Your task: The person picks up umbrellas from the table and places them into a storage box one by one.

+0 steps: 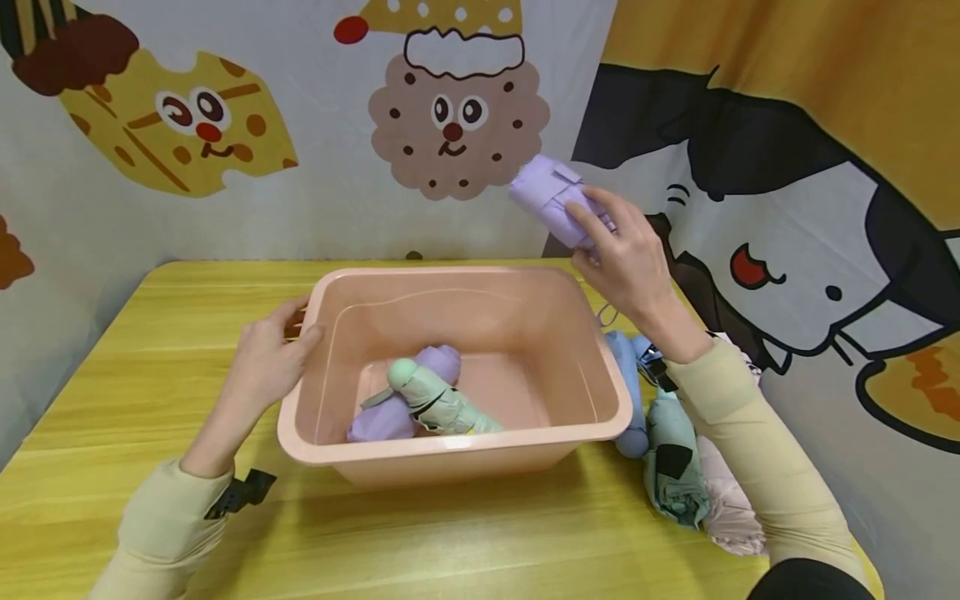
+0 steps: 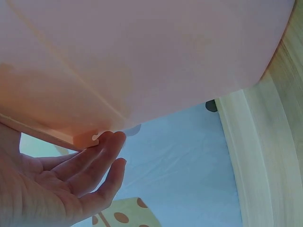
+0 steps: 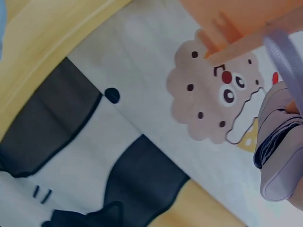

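A folded lilac umbrella (image 1: 551,200) is gripped in my right hand (image 1: 626,250), raised above the right back corner of a peach plastic basin (image 1: 480,450). Its wrist loop (image 3: 284,61) and folded fabric show at the edge of the right wrist view. My left hand (image 1: 273,354) holds the basin's left rim, thumb on top; in the left wrist view the fingers (image 2: 102,156) reach under that rim. Inside the basin, a mint-green folded umbrella (image 1: 442,400) lies across a purple folded umbrella (image 1: 382,419).
Right of the basin, partly under my right forearm, lie a blue folded umbrella (image 1: 628,400), a green one (image 1: 671,467) and a pale pink one (image 1: 727,500). The yellow wood-grain table (image 1: 150,350) meets a cartoon-print curtain (image 1: 315,217) behind.
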A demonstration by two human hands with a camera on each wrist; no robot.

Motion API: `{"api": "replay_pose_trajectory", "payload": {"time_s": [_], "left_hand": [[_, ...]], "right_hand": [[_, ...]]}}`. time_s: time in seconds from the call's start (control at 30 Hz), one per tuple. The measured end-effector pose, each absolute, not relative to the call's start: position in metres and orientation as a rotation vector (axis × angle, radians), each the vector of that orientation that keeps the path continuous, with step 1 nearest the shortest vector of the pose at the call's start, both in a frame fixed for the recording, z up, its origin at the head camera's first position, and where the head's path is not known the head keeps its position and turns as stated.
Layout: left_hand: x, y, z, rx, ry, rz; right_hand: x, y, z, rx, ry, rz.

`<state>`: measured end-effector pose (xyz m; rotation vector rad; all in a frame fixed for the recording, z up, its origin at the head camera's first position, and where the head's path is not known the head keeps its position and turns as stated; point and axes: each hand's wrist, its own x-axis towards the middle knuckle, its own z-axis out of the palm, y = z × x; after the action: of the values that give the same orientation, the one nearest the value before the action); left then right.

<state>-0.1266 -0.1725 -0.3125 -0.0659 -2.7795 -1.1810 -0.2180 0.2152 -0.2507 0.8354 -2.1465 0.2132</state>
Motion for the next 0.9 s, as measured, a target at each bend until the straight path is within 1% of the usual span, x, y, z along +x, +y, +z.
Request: {"api": "replay_pose_trajectory", "payload": {"time_s": [0.13, 0.3, 0.57, 0.77, 0.9], "left_hand": [[-0.126, -0.172, -0.313, -0.064, -2.776, -1.184], [-0.126, -0.172, -0.313, -0.064, -2.773, -1.183], [-0.127, -0.172, -0.313, -0.037, -2.79, -1.185], [-0.127, -0.172, -0.313, -0.041, -2.779, -1.184], [-0.126, -0.171, -0.313, -0.048, -2.775, -1.192]], "right_hand": [[-0.213, 0.207, -0.245, 0.933, -2.03, 0.117], [-0.207, 0.192, -0.24, 1.048, -1.888, 0.124], [-0.2, 0.171, -0.232, 1.169, -1.812, -0.002], [-0.197, 0.152, -0.231, 1.223, -1.753, -0.134], [-0.196, 0.139, -0.234, 1.307, -1.741, -0.147]]}}
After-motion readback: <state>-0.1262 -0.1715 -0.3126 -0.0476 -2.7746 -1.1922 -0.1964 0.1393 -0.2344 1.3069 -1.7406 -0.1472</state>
